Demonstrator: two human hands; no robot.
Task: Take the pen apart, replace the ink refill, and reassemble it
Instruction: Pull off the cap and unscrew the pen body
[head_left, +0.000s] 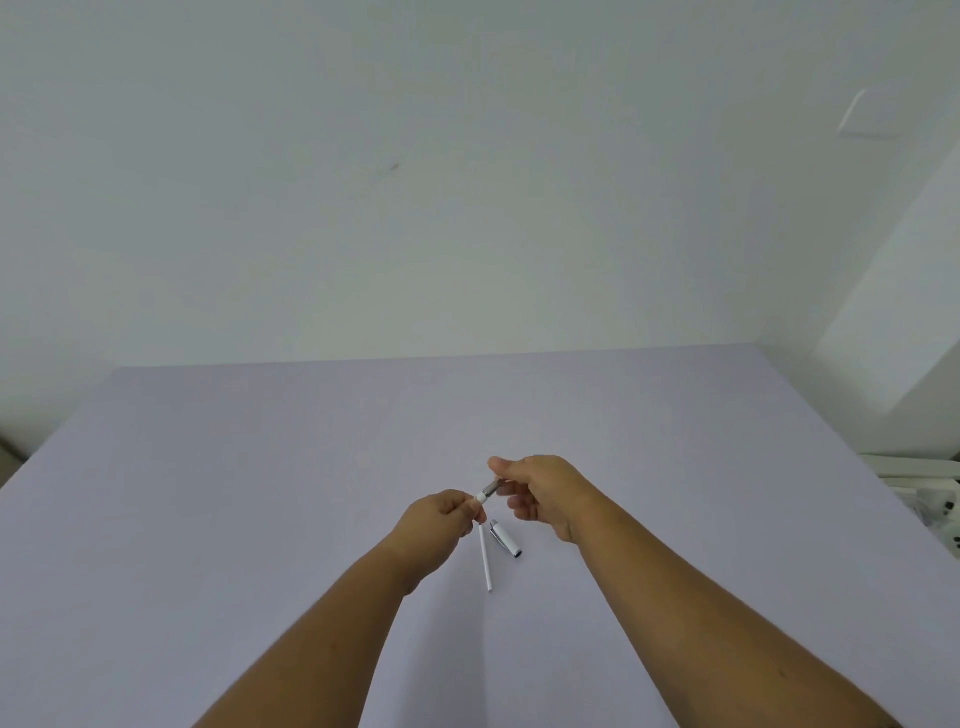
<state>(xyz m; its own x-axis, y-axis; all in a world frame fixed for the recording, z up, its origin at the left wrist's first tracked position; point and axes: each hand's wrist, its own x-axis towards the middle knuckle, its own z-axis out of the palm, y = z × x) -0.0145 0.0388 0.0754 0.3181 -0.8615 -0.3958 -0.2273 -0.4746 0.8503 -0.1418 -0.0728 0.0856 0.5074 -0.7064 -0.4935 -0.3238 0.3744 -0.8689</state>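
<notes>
Both my hands hold one short pen piece (487, 491) above the table; it has a white end and a grey metallic end. My left hand (445, 522) pinches the white end. My right hand (540, 493) grips the grey end with thumb and fingers. Below them on the table lies a thin white ink refill (485, 558), pointing toward me. Right beside it rests a white pen cap (505, 539) with a clip and a dark opening. How much of the held piece is hidden inside my fingers I cannot tell.
The lavender table (260, 493) stretches wide around the hands, with a white wall behind it. At the far right edge, off the table, stand white objects including a power strip (940, 512).
</notes>
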